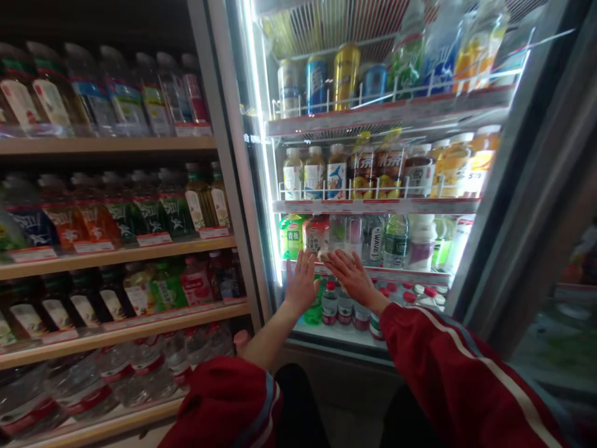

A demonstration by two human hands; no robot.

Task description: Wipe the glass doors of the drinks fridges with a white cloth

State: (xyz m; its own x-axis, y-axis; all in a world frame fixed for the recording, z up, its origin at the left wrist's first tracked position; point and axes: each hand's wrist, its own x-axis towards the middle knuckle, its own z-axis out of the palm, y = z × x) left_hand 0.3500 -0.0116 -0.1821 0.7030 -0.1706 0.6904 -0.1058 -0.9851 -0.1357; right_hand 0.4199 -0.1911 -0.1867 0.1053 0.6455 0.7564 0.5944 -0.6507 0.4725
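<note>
Both my hands reach into a lit drinks cooler (380,274), at the level of its third shelf from the top. My left hand (302,283) is open, fingers stretched upward, in front of a green bottle (291,235) and a bottle with a red-and-white label (317,231). To its right, my right hand (347,272) lies flat with its fingers extended to the left. A small pale thing shows at the right fingertips; I cannot make out what it is. Whether either hand touches the shelf edge is unclear. Beneath the hands stand small red-capped bottles (329,303).
Cans (346,76) and bottles fill the cooler's top shelf, with juice and tea bottles (364,167) below. White wire rails front these shelves. On the left is a wooden rack (140,247) of bottled drinks. The cooler's dark door frame (517,249) stands at right.
</note>
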